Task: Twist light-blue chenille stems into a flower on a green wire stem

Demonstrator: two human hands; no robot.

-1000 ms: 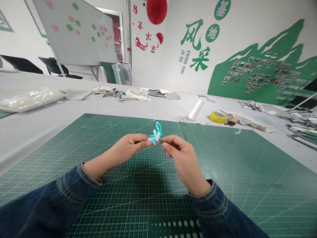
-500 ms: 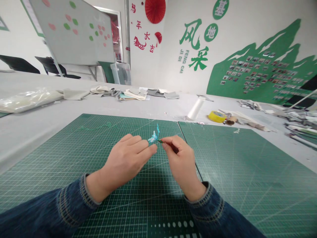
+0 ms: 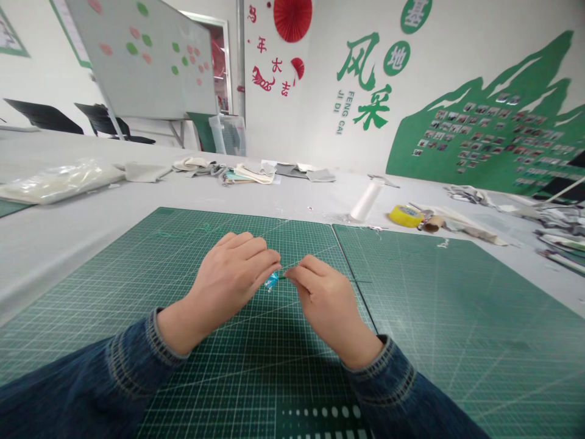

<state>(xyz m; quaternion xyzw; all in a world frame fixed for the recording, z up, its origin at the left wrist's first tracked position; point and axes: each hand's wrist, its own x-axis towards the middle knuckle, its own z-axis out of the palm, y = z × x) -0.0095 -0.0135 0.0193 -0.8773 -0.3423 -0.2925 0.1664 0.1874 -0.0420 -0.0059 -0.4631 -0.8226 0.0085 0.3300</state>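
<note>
A small, shiny blue artificial flower shows beneath the fingertips of my left hand. Those fingers are curled together over it and hide part of its petals. My right hand pinches the thin green stem just beside the flower, between thumb and forefinger. A thin green end of the stem sticks out to the right behind that hand. Both hands hover over a green cutting mat with a white grid.
A second cutting mat adjoins on the right. Beyond the mats stand a white thread cone and a yellow tape roll. Fabric pieces lie farther back, and a plastic-wrapped bundle rests at the left. Green thread scraps lie on the mat.
The flower has turned from upright to pointing left and down, and dropped slightly. My left fingers have closed in over it. The right hand keeps its pinch on the stem.
</note>
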